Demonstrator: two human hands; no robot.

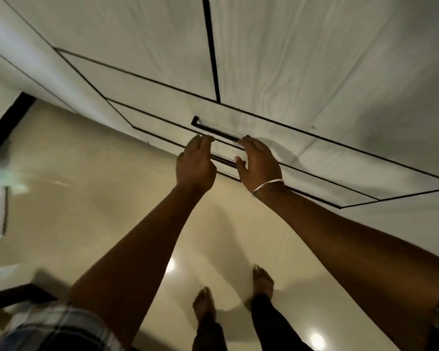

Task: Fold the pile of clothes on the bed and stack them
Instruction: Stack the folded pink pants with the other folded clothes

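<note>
While my left hand (194, 164) curled its fingers over the front edge of a white drawer (302, 158), my right hand (260, 160) lay beside it with fingers nearly straight, touching a dark handle (213, 130); I could not tell whether it gripped. A bangle (268, 186) circled my right wrist. Below, my bare feet stood on glossy floor (86, 198). No clothes or bed showed, only a plaid sleeve (56, 323).

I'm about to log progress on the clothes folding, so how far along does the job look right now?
Done: nothing to confirm; no folded stack, clothes pile or bed is in view. In hand: both hands are at a white drawer front, the left hand and the right hand reaching for its dark handles; whether the fingers grip yet is unclear. Left: by what shows here, all the folding and stacking.
</note>
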